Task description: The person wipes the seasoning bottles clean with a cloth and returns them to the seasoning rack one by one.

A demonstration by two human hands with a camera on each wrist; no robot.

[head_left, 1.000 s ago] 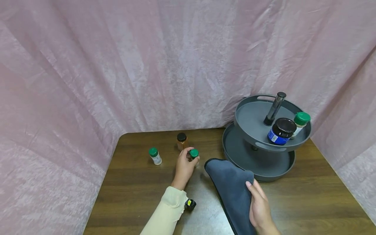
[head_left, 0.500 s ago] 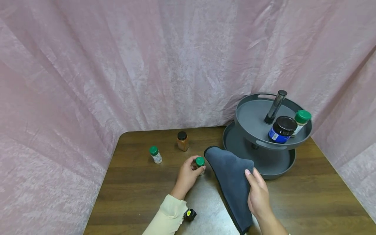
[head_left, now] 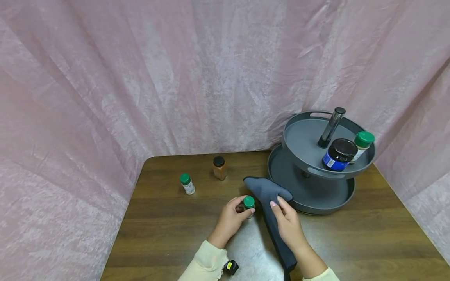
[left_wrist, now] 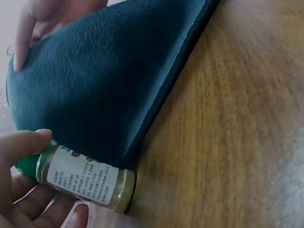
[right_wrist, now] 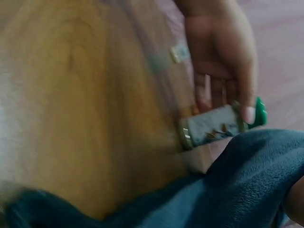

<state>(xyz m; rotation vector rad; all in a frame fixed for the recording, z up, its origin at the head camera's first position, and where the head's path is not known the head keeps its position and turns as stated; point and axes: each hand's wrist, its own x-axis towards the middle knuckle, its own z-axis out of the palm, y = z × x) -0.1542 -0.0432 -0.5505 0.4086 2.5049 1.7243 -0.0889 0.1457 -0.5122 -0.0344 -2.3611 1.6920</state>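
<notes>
My left hand (head_left: 230, 220) pinches a small spice jar (left_wrist: 83, 176) with a green lid and a white printed label, between thumb and fingers near the lid. In my right hand (head_left: 290, 226) is a blue-grey cloth (head_left: 268, 191), gripped by its upper part while the rest hangs toward the table's front. The cloth lies right beside the jar; in the left wrist view it fills the space behind it. Blur covers part of the right wrist view, where the jar's label still shows.
A two-tier grey tray (head_left: 309, 203) stands at the right, bearing a dark-lidded jar (head_left: 339, 155) and a green-lidded jar (head_left: 362, 145) on top. Another green-lidded jar (head_left: 188, 184) and a black-capped orange-brown jar (head_left: 219, 168) stand on the wooden table (head_left: 158, 230) at the left.
My left hand has carried the green-lidded spice jar rightward and nearer, away from the black-capped jar. My right hand has moved left with the cloth, which is now bunched narrower.
</notes>
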